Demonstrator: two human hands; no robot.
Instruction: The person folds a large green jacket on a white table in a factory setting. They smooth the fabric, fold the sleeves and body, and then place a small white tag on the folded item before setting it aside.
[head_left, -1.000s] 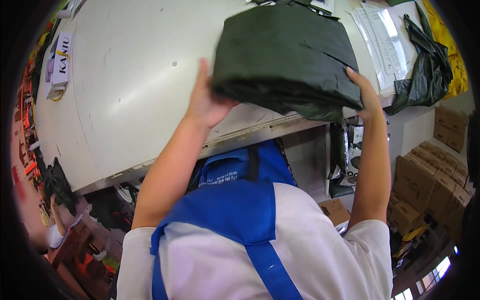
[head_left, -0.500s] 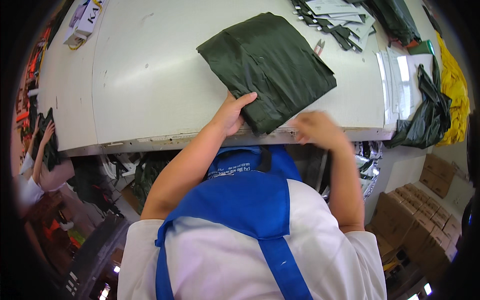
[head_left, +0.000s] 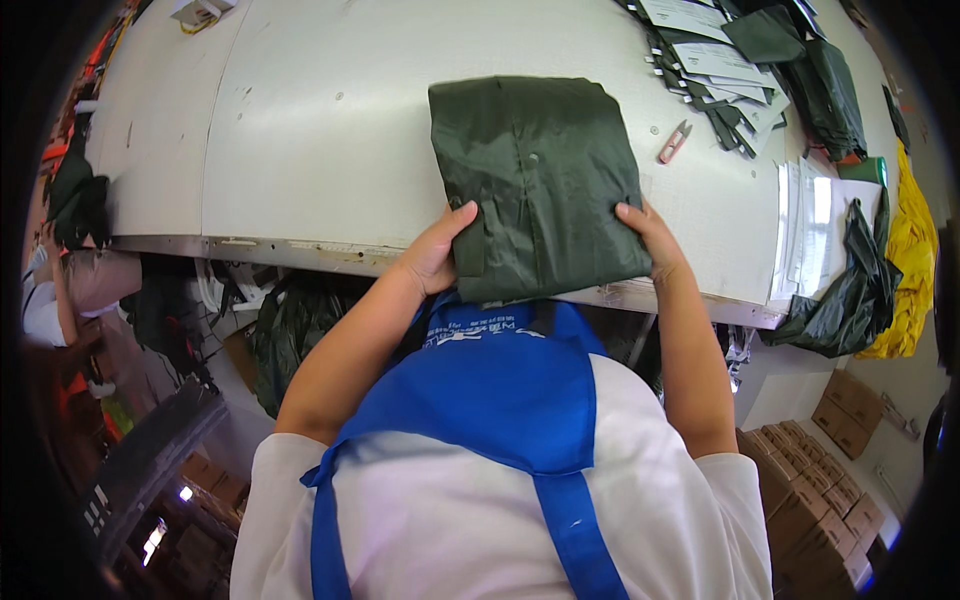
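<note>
A folded dark green garment of shiny, thin fabric (head_left: 540,185) lies at the front edge of the white table, its near end reaching over the edge. A snap or button shows on its upper middle. My left hand (head_left: 436,248) grips its left side, thumb on top and fingers underneath. On the opposite side my right hand (head_left: 655,238) holds it the same way, fingers hidden below the fabric. Right of the garment, apart from it, rests a pair of thread snips (head_left: 675,142) with red handles.
Dark green pouches with white paper cards (head_left: 705,70) are piled at the back right. Farther right are loose green fabric (head_left: 845,290) and yellow fabric (head_left: 900,260). Cardboard boxes (head_left: 810,480) stand below on the right. Another person's arm (head_left: 62,295) is at far left.
The garment has turned from a slant to nearly square with the table edge. My right hand, apart from it before, now holds its right side; my left hand keeps its grip.
</note>
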